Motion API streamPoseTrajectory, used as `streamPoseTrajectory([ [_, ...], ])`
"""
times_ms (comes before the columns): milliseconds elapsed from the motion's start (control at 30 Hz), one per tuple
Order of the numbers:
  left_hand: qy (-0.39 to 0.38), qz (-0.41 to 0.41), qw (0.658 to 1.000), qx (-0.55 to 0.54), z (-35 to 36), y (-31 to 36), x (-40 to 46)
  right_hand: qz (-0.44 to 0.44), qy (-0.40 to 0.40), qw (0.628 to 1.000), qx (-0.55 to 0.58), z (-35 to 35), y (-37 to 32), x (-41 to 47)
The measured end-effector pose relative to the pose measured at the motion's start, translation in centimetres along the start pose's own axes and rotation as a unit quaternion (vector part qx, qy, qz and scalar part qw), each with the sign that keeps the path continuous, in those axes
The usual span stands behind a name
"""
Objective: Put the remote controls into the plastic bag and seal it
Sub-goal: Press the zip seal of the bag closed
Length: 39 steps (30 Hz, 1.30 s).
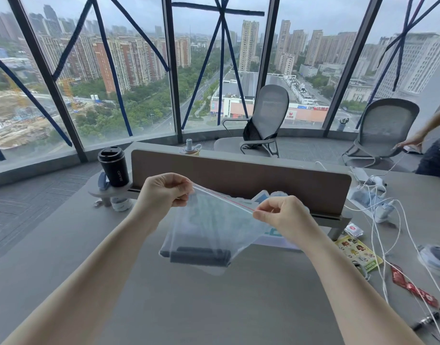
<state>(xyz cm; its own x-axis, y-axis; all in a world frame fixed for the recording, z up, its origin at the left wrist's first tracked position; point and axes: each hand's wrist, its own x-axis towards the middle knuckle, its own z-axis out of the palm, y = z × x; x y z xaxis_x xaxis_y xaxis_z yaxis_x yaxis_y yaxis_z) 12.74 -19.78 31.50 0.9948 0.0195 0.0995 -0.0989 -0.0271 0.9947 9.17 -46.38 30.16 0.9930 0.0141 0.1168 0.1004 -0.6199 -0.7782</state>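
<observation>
Above the smooth grey table (214,307), your left hand (161,192) and right hand (281,215) each pinch a grip on the clear plastic bag (209,227) at its red-lined zip edge, dark slab-shaped remote controls (200,256) lying in its bottom.

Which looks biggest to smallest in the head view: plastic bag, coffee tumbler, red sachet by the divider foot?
1. plastic bag, held up close to the camera, which enlarges it.
2. coffee tumbler, farther back.
3. red sachet, clearly smallest.
</observation>
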Motion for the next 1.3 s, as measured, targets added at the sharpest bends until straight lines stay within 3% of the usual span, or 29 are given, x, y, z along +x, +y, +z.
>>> streamPoseTrajectory([
  [233, -0.005, 0.002, 1.000, 0.011, -0.6, -0.4, 0.0, -0.026, -0.050, 0.995, -0.081, 1.0, 0.5, 0.3],
  [800, 0.011, 0.000, 1.000, -0.012, -1.5, -1.1, 0.4, -0.058, 0.043, 0.977, -0.201, 1.3, 0.9, 0.4],
  [933, 0.051, 0.001, 0.998, -0.026, -1.8, -1.8, 0.5, -0.103, 0.086, 0.972, -0.194, 1.0, -0.3, 0.6],
  [1300, 0.030, 0.006, 0.998, -0.046, -2.0, -2.2, 0.8, -0.045, 0.073, 0.979, -0.184, 1.4, 0.3, 1.1],
])
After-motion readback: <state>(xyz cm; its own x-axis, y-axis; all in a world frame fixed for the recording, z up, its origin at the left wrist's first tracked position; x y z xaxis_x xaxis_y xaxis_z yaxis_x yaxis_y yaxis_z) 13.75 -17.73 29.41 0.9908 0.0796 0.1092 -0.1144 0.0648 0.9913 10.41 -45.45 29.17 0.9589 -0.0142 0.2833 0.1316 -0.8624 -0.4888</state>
